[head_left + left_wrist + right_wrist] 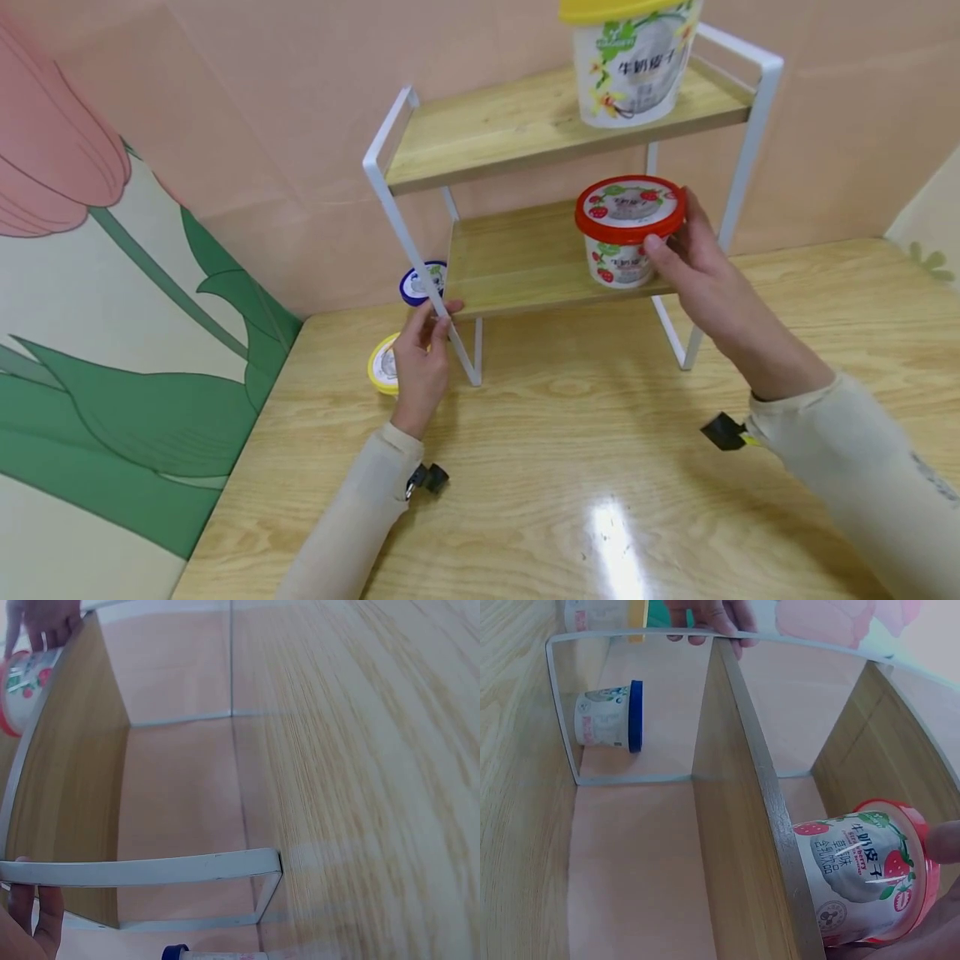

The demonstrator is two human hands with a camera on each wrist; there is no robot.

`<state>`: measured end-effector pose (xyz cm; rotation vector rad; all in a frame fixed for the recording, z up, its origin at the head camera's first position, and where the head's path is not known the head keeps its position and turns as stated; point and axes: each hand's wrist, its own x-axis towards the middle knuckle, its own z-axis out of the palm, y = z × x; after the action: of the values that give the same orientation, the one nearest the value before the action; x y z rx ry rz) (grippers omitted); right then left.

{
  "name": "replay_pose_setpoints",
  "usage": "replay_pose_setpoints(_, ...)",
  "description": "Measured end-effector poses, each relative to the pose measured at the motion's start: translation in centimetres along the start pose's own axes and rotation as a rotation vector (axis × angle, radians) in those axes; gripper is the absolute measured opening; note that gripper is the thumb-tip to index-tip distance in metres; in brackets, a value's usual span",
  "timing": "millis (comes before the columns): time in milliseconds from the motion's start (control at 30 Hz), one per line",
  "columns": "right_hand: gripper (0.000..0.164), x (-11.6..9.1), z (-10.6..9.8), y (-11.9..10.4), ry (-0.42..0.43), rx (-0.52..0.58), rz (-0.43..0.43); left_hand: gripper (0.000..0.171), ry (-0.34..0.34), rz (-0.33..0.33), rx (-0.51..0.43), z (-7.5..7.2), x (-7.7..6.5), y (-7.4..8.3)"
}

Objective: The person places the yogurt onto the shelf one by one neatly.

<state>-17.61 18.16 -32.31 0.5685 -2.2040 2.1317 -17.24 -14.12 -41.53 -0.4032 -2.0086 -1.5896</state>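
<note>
A two-tier wooden shelf rack [525,258] with a white metal frame stands on the table. On its lower board, toward the right end, sits a paper tub with a red lid [618,265] and strawberry pictures. My right hand [701,271] grips this tub from the right, thumb at the front of the lid rim. At the rack's left side, my left hand [422,367] holds the white frame where it meets the lower board. The right wrist view shows the red-lidded tub [859,874] upright against the board, with fingers on its lid side.
A larger tub with a yellow lid [633,67] stands on the top board. Left of the rack, a blue-lidded tub [418,285] and another yellow-lidded tub [384,365] stand on the table [525,483], partly hidden by the frame and my left hand.
</note>
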Motion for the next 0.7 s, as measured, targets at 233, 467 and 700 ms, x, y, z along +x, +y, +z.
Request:
replay_pose_setpoints(233,0.078,-0.7,-0.3,-0.5,-0.027,-0.114,0.042,0.024,0.004,-0.012,-0.001,0.1,0.0,0.1)
replay_pose_setpoints(467,0.070,-4.1,-1.5,-0.7,-0.017,-0.351,0.142,0.024,0.006,-0.005,0.001,0.3,-0.3,0.0)
replay_pose_setpoints(700,0.051,-6.5,-2.9,-0.6,0.129,-0.492,-0.034,0.023,0.013,0.024,0.006,0.1,-0.1,0.0)
